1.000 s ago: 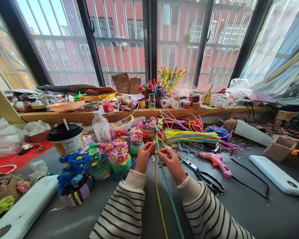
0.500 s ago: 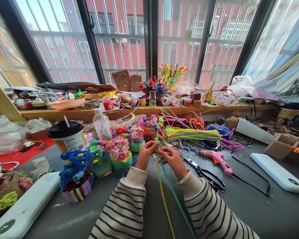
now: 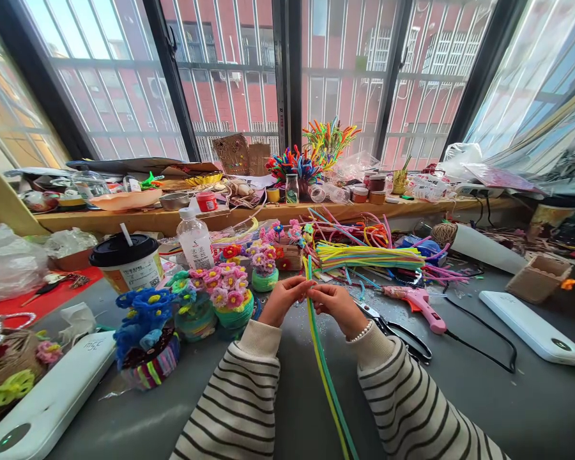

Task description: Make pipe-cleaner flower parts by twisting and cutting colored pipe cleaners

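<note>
Two long pipe cleaners, one yellow (image 3: 322, 369) and one green (image 3: 334, 396), run side by side from my fingers down toward the table's near edge. My left hand (image 3: 283, 300) pinches them near their upper ends, and my right hand (image 3: 336, 308) pinches them from the other side. The fingertips of both hands almost meet. Short tips of both pipe cleaners stick up above the fingers. Left of my left hand stands a small pot of pink pipe-cleaner flowers (image 3: 229, 291). Scissors (image 3: 400, 332) lie beside my right wrist, partly hidden by it.
A pink glue gun (image 3: 424, 305) with a black cord lies at the right. Behind my hands is a bundle of yellow pipe cleaners (image 3: 371, 255). A lidded cup (image 3: 127, 262), a bottle (image 3: 195, 239) and a blue flower pot (image 3: 146, 338) stand left. White power banks (image 3: 531, 326) flank both sides.
The green and yellow pipe cleaners, apart before, now lie together along their length. My hands have lined up around them, and the tips stand a little higher above the fingers.
</note>
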A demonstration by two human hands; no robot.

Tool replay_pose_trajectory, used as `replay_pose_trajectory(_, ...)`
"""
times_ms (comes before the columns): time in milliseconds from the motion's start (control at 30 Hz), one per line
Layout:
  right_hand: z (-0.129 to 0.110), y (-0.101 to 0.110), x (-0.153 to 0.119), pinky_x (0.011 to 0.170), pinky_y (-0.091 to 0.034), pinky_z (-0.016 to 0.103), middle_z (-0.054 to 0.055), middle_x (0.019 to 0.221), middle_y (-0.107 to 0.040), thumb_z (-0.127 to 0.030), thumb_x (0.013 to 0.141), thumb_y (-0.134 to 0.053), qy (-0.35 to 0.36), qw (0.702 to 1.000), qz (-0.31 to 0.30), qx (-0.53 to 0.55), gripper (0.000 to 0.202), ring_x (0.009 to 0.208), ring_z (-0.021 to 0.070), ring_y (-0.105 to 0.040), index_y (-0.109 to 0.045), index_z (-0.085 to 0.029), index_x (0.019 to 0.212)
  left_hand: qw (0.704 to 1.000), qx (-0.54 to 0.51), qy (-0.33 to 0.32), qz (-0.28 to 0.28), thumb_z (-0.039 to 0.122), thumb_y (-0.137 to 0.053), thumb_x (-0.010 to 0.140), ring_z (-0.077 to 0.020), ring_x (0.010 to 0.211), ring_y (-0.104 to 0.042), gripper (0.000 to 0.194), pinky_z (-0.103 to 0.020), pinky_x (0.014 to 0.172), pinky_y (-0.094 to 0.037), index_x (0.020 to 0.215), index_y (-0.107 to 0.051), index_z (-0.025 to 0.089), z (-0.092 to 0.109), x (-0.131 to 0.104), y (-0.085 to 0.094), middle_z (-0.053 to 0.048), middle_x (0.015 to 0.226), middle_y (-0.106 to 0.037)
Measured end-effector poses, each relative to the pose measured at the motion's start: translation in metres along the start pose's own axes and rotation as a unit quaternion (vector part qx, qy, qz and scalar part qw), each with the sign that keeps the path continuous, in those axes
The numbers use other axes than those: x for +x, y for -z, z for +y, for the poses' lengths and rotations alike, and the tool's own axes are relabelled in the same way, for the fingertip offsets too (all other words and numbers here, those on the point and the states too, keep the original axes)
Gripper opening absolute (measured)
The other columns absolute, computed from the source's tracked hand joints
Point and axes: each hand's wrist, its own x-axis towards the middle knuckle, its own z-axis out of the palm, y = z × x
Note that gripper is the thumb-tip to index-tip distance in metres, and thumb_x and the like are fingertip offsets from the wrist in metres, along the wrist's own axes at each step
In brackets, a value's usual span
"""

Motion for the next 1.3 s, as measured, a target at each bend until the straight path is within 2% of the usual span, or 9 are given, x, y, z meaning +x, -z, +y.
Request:
replay_pose_trajectory(67, -0.001, 0.001, -0.001, 0.045, -0.036, 0.017, -0.003, 0.052, -0.05, -0.035, 0.055, -0.061, -0.008, 1.0, -0.002, -0.003, 0.024, 0.045, 0.003, -0.041, -0.061, -0.012, 0.062, 1.0, 0.021, -0.008, 0.007, 0.029, -0.06, 0.057, -0.0038, 0.044, -0.038, 0.017, -0.016, 0.043, -0.029, 0.055, -0.059, 0.011, 0.0, -0.001, 0.0, 0.004, 0.045, -0.044)
replay_pose_trajectory(267, -0.007, 0.008, -0.004, 0.044, -0.037, 0.018, -0.004, 0.045, -0.05, -0.037, 0.052, -0.062, -0.047, 0.993, -0.073, -0.08, 0.025, 0.041, 0.0045, -0.042, -0.061, -0.013, 0.058, 0.992, -0.014, -0.006, 0.129, 0.029, -0.063, 0.052, -0.0084, 0.051, -0.049, 0.018, -0.021, 0.053, -0.041, 0.059, -0.062, 0.012, 0.0, 0.002, -0.001, 0.0, 0.057, -0.057)
replay_pose_trajectory(500, -0.015, 0.021, -0.013, 0.044, -0.037, 0.018, -0.003, 0.046, -0.051, -0.037, 0.056, -0.058, -0.055, 0.969, -0.166, -0.172, 0.024, 0.042, 0.006, -0.044, -0.063, -0.014, 0.057, 0.975, -0.083, -0.042, 0.2, 0.029, -0.064, 0.051, -0.0076, 0.05, -0.051, 0.018, -0.019, 0.051, -0.042, 0.059, -0.063, 0.013, 0.0, 0.004, 0.002, 0.0, 0.058, -0.059)
replay_pose_trajectory(600, -0.017, 0.029, -0.021, 0.044, -0.036, 0.018, -0.003, 0.045, -0.05, -0.039, 0.058, -0.056, -0.034, 0.957, -0.186, -0.222, 0.025, 0.043, 0.0068, -0.043, -0.064, -0.015, 0.058, 0.968, -0.096, -0.048, 0.228, 0.029, -0.064, 0.05, -0.0069, 0.05, -0.051, 0.019, -0.019, 0.051, -0.042, 0.061, -0.063, 0.014, -0.001, 0.005, 0.005, 0.0, 0.06, -0.06)
replay_pose_trajectory(733, -0.017, 0.045, -0.04, 0.044, -0.034, 0.018, -0.002, 0.049, -0.05, -0.04, 0.062, -0.052, -0.006, 0.935, -0.192, -0.297, 0.028, 0.046, 0.0078, -0.042, -0.063, -0.015, 0.056, 0.96, -0.109, -0.053, 0.251, 0.029, -0.064, 0.05, -0.006, 0.05, -0.051, 0.019, -0.019, 0.051, -0.042, 0.062, -0.063, 0.014, -0.004, 0.008, 0.007, 0.001, 0.062, -0.061)
replay_pose_trajectory(933, -0.026, 0.07, -0.071, 0.052, -0.033, 0.019, 0.0, 0.053, -0.047, -0.04, 0.068, -0.046, -0.005, 0.887, -0.201, -0.415, 0.031, 0.054, 0.0094, -0.042, -0.062, -0.016, 0.057, 0.948, -0.12, -0.054, 0.29, 0.028, -0.065, 0.047, -0.006, 0.048, -0.05, 0.021, -0.018, 0.05, -0.042, 0.062, -0.063, 0.013, -0.001, 0.008, 0.008, 0.001, 0.057, -0.058)
replay_pose_trajectory(1000, -0.029, 0.078, -0.079, 0.052, -0.033, 0.019, 0.001, 0.054, -0.048, -0.041, 0.068, -0.046, -0.016, 0.88, -0.192, -0.435, 0.032, 0.054, 0.0099, -0.043, -0.062, -0.015, 0.057, 0.946, -0.116, -0.052, 0.297, 0.028, -0.066, 0.046, -0.0064, 0.049, -0.05, 0.022, -0.019, 0.051, -0.043, 0.062, -0.063, 0.013, 0.0, 0.007, 0.008, 0.001, 0.056, -0.058)
replay_pose_trajectory(1133, -0.032, 0.094, -0.089, 0.05, -0.033, 0.02, 0.002, 0.056, -0.048, -0.044, 0.066, -0.047, -0.053, 0.885, -0.16, -0.433, 0.034, 0.053, 0.0102, -0.042, -0.061, -0.014, 0.055, 0.944, -0.118, -0.054, 0.304, 0.03, -0.065, 0.047, -0.0065, 0.049, -0.051, 0.024, -0.019, 0.051, -0.043, 0.064, -0.064, 0.013, -0.002, 0.007, 0.009, 0.002, 0.056, -0.059)
replay_pose_trajectory(1300, -0.039, 0.113, -0.092, 0.046, -0.034, 0.021, 0.002, 0.053, -0.051, -0.044, 0.062, -0.051, -0.104, 0.915, -0.105, -0.375, 0.031, 0.049, 0.0102, -0.044, -0.06, -0.015, 0.057, 0.944, -0.123, -0.039, 0.304, 0.029, -0.065, 0.047, -0.0065, 0.049, -0.052, 0.024, -0.018, 0.051, -0.044, 0.065, -0.063, 0.013, -0.005, 0.008, 0.013, 0.002, 0.056, -0.059)
